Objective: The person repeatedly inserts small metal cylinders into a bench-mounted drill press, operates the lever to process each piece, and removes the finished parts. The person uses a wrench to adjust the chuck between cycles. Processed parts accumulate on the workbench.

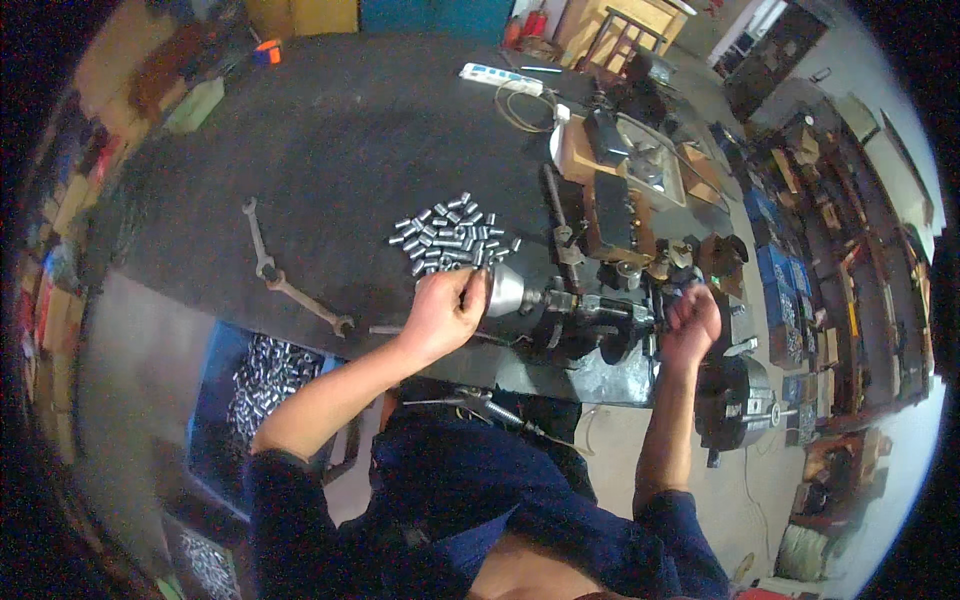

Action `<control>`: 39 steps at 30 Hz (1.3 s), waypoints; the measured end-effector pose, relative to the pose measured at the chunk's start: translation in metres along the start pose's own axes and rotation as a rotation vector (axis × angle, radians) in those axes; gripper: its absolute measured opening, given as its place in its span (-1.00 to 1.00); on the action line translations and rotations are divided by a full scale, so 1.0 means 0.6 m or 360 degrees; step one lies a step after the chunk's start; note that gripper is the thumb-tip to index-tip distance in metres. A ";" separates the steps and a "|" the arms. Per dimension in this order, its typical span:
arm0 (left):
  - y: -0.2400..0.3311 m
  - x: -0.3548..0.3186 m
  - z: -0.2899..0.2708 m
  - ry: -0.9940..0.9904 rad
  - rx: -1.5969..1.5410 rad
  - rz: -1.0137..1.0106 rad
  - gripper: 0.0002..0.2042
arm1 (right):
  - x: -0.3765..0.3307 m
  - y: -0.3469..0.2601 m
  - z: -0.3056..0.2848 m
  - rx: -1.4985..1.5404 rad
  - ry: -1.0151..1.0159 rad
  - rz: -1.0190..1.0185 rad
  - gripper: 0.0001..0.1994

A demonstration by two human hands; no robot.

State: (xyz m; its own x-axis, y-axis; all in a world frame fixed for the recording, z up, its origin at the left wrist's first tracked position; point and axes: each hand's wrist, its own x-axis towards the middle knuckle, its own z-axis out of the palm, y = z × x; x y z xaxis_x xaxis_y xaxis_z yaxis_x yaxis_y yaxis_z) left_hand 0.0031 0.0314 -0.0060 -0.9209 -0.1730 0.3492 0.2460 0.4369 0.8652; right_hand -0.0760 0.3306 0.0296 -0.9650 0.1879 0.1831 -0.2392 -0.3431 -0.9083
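At the chuck, the left hand pinched a small steel pin, fingers narrow. Light, hard and slippery, it seemed best gripped mid-length; the right hand was fisted, contents unclear.

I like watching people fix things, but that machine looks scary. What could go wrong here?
1. The left hand is right at the machine's shiny metal cone; fingers might get pinched if it turns.
2. The loose little metal cylinders lie close by, so an elbow could scatter them.
3. The right hand sits among tight machine parts and could get scraped.
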 end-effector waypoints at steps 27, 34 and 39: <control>0.003 0.013 -0.035 -0.0232 -0.0066 -0.0174 -0.65 | 0.093 0.134 -0.059 -0.0506 0.0120 -0.0256 -0.79; -0.031 -0.010 -0.077 -0.0059 -0.0272 -0.0499 -0.60 | -0.069 0.010 -0.034 0.0105 -0.0080 -0.0170 -0.82; -0.045 -0.089 -0.192 0.0155 0.0096 -0.0848 -0.60 | -0.090 0.121 -0.124 -0.0032 0.0063 0.0195 -0.64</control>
State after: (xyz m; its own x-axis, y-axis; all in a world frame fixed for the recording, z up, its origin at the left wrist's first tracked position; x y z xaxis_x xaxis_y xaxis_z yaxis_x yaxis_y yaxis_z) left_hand 0.0804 -0.0729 -0.0066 -0.8803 -0.4642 -0.0981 -0.2679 0.3158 0.9102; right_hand -0.0333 0.3638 -0.0743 -0.9817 0.1818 0.0560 -0.1173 -0.3471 -0.9305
